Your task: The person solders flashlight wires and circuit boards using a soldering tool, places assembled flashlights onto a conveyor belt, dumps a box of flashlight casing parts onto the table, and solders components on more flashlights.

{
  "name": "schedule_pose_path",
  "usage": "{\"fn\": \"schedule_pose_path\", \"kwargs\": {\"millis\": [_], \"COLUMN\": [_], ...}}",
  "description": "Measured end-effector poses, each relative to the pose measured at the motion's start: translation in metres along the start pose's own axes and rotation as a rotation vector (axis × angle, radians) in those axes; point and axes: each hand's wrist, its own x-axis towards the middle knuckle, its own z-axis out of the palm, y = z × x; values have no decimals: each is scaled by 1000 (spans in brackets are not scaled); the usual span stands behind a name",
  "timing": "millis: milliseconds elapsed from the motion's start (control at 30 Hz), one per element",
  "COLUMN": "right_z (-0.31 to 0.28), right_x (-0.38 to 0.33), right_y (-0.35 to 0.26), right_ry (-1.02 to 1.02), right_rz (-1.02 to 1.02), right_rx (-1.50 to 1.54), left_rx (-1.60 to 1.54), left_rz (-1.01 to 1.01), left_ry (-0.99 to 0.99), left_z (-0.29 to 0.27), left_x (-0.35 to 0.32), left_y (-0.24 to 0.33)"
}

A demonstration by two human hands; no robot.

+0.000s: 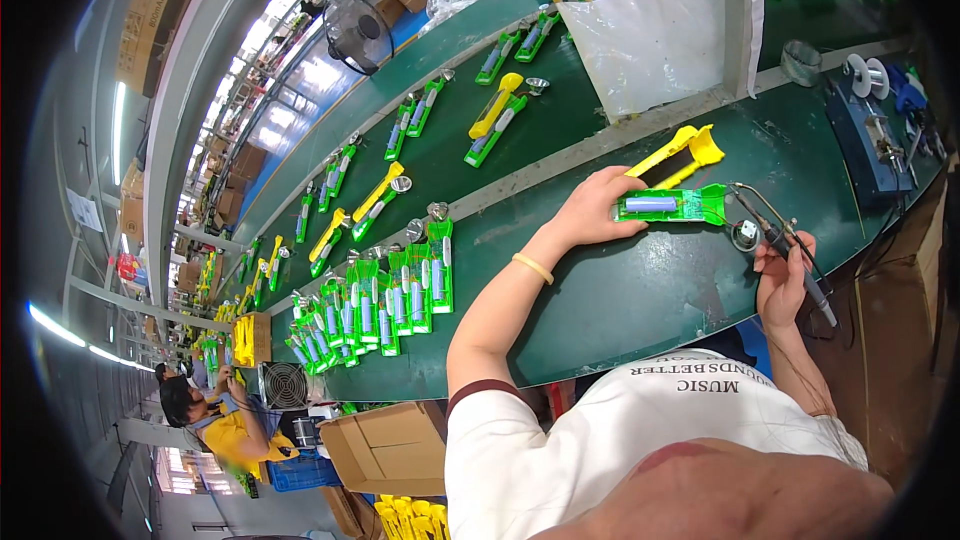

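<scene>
My left hand [603,208] is closed around the left end of an open green flashlight shell [712,202] on the dark green bench. A blue cylindrical battery [652,205] lies lengthwise inside it, with thin wires at the right end. Pinched in my right hand [783,275] is a soldering iron [818,292], its tip pointing up and left toward the shell's wired end. A small round lamp head [745,234] sits just below that end, left of my right fingers. Behind the green shell rests a yellow shell half [706,146].
Several green shells with batteries [388,305] are packed together at the bench's left. More green and yellow shells [492,112] line the belt beyond a metal rail. A wire spool [866,76] and blue-grey box [870,145] stand far right. A co-worker [235,420] sits at left.
</scene>
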Motion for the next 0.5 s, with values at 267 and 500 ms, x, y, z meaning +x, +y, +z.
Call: {"fn": "schedule_pose_path", "kwargs": {"millis": [267, 500], "right_z": [2, 3], "right_x": [-3, 1], "right_y": [-1, -1], "right_ry": [65, 65], "right_rz": [-7, 1], "right_rx": [33, 37], "left_rx": [40, -225], "left_rz": [-119, -318], "left_ry": [67, 328], "left_z": [-5, 1], "left_x": [-16, -22], "left_y": [-12, -24]}}
